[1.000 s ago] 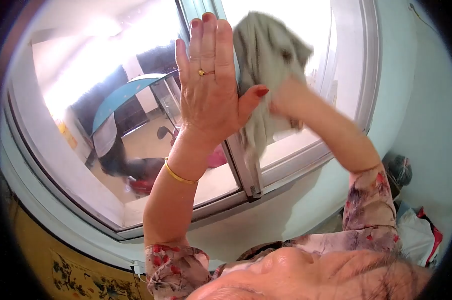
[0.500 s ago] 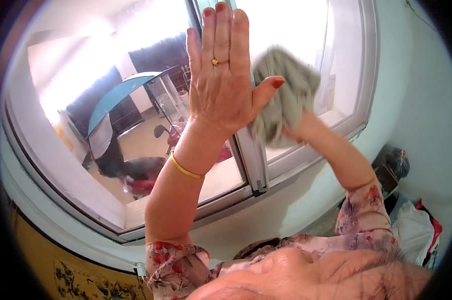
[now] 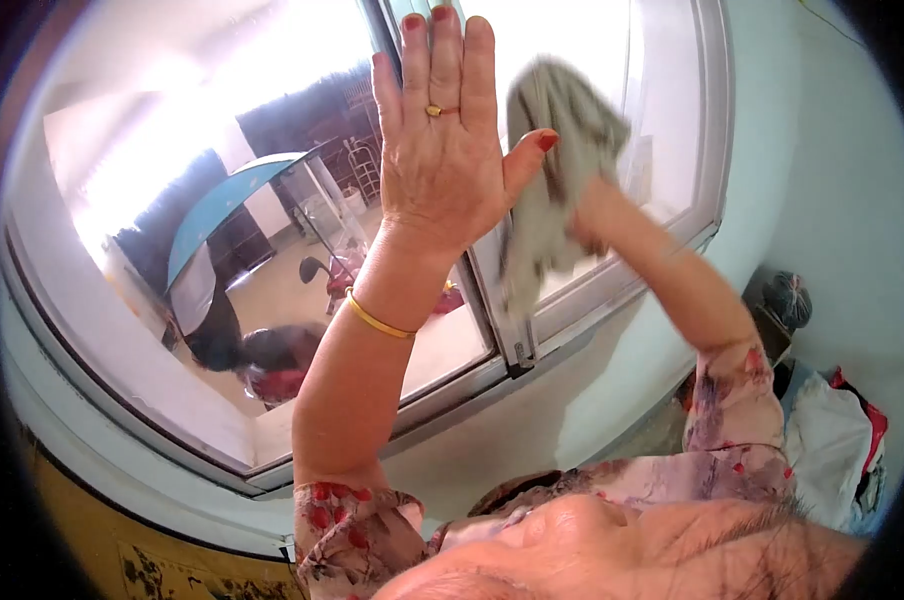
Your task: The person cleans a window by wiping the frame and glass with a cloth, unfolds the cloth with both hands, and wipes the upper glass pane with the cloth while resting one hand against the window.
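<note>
Since half a second back, my right hand (image 3: pixel 594 212) has shifted up toward 12, and the cloth (image 3: pixel 562 165) has gone from bunched to drawn out longer, now at 1 o'clock in front of the window (image 3: pixel 442 395). Right hand is at 2 o'clock on the cloth's lower right, motion-blurred, so I can't tell if its fingers pinch or lie flat. My left hand (image 3: pixel 442 160) is raised at 12, fingers straight and nearly side by side, thumb out toward the cloth; ring (image 3: pixel 433 111) on it, bracelet (image 3: pixel 377 317) below, blue canopy (image 3: pixel 227 205) at 10 beyond the glass.
</note>
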{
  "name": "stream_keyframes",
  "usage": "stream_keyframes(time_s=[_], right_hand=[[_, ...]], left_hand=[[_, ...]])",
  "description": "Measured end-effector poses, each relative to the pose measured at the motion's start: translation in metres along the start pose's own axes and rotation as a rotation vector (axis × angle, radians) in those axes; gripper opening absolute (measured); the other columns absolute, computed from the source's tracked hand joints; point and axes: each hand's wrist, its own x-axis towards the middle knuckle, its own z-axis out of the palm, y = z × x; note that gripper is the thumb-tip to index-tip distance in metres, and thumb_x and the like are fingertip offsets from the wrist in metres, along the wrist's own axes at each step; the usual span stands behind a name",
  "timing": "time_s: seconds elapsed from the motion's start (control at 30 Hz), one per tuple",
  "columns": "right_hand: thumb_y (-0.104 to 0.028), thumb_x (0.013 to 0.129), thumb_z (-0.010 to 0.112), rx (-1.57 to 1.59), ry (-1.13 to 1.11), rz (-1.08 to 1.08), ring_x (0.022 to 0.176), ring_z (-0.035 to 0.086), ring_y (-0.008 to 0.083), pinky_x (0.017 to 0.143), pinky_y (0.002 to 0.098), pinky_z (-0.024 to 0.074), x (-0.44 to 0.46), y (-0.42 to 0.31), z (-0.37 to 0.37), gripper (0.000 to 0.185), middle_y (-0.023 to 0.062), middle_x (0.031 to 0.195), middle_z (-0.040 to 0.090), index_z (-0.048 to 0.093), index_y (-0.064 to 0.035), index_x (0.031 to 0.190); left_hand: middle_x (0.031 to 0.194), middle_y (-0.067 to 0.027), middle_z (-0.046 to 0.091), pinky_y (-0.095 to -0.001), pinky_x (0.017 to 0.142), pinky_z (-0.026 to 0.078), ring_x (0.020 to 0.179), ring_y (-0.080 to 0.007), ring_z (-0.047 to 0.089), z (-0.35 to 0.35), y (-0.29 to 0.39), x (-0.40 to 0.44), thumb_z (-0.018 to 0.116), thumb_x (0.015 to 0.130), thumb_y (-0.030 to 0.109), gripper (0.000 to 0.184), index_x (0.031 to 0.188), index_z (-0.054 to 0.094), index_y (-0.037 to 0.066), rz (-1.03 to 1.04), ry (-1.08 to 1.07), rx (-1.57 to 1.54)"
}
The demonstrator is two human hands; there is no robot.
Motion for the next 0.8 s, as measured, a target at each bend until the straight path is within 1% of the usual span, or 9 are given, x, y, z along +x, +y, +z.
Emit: stream_keyframes(time_s=[0.2,0.33,0.47,0.5,0.53,0.57,0.6,0.73,0.8], right_hand=[[-0.029,0.086,0.059,-0.177,0.263,-0.005,0.127,0.041,0.0330,0.108,0.0412,0.0298,0.162,0.043,-0.040,0.063,0.0179,0.137,0.043,0.037,-0.0017,0.138],[-0.031,0.086,0.060,-0.135,0.244,0.045,0.129,0.040,0.0322,0.109,0.0398,0.0298,0.165,0.043,-0.039,0.068,0.0181,0.141,0.041,0.033,-0.0013,0.141],[-0.033,0.086,0.061,0.263,0.031,0.205,0.131,0.040,0.0314,0.110,0.0384,0.0297,0.066,0.029,-0.010,0.074,0.0184,0.144,0.039,0.029,-0.0009,0.144],[-0.029,0.085,0.062,0.199,0.053,0.081,0.134,0.036,0.0325,0.110,0.0369,0.0288,0.034,0.021,-0.003,0.078,0.0182,0.147,0.035,0.024,-0.0010,0.146],[-0.025,0.084,0.063,0.054,-0.030,0.096,0.137,0.030,0.0323,0.112,0.0372,0.0240,-0.003,0.012,0.004,0.081,0.0191,0.148,0.031,0.018,-0.0014,0.148],[-0.025,0.084,0.063,0.231,-0.076,0.153,0.139,0.025,0.0345,0.114,0.0407,0.0183,-0.044,0.025,0.024,0.080,0.0202,0.150,0.027,0.021,-0.0016,0.148],[-0.028,0.084,0.061,-0.034,-0.126,0.073,0.139,0.024,0.0375,0.114,0.0453,0.0153,-0.075,0.012,0.020,0.078,0.0208,0.150,0.027,0.024,-0.0020,0.147],[-0.030,0.077,0.066,-0.297,-0.336,-0.164,0.137,0.025,0.0422,0.115,0.0490,0.0135,-0.187,0.003,0.030,0.079,0.0199,0.147,0.032,0.033,-0.0024,0.143],[-0.034,0.082,0.062,-0.152,-0.408,-0.057,0.139,0.022,0.0406,0.115,0.0475,0.0135,-0.186,0.000,0.027,0.078,0.0220,0.148,0.029,0.029,-0.0011,0.145]], left_hand=[[0.155,-0.0184,0.014,-0.0527,0.115,0.005,0.145,-0.0333,0.006,0.001,0.000,-0.003,0.055,0.087,0.052,0.090,0.149,0.013,0.002,-0.025,-0.037,0.008],[0.154,-0.0212,0.016,-0.0529,0.115,0.005,0.144,-0.0357,0.010,-0.002,0.003,-0.002,0.060,0.085,0.051,0.092,0.147,0.016,-0.001,-0.049,-0.053,-0.013],[0.148,-0.0314,0.020,-0.0593,0.111,0.012,0.139,-0.0472,0.016,-0.026,0.009,0.006,0.052,0.089,0.051,0.089,0.144,0.017,-0.010,-0.081,-0.219,-0.046],[0.148,-0.0306,0.019,-0.0575,0.112,0.012,0.139,-0.0459,0.016,-0.015,0.005,0.002,0.061,0.084,0.044,0.091,0.144,0.017,-0.009,-0.031,-0.061,-0.114],[0.149,-0.0304,0.019,-0.0577,0.112,0.012,0.140,-0.0458,0.015,-0.018,0.007,0.002,0.062,0.084,0.043,0.091,0.144,0.018,-0.009,-0.052,-0.097,-0.113],[0.149,-0.0303,0.018,-0.0579,0.112,0.012,0.140,-0.0458,0.015,-0.021,0.009,0.005,0.064,0.083,0.042,0.092,0.143,0.018,-0.009,-0.071,-0.131,-0.112],[0.149,-0.0302,0.017,-0.0581,0.112,0.012,0.140,-0.0458,0.014,-0.024,0.010,0.007,0.065,0.083,0.042,0.092,0.143,0.018,-0.009,-0.092,-0.164,-0.108],[0.149,-0.0308,0.017,-0.0578,0.113,0.012,0.140,-0.0459,0.013,-0.024,0.009,0.008,0.065,0.083,0.041,0.091,0.143,0.019,-0.010,-0.070,-0.154,-0.096],[0.149,-0.0310,0.016,-0.0576,0.113,0.012,0.140,-0.0459,0.013,-0.024,0.009,0.009,0.064,0.083,0.042,0.091,0.142,0.019,-0.010,-0.064,-0.156,-0.084]])
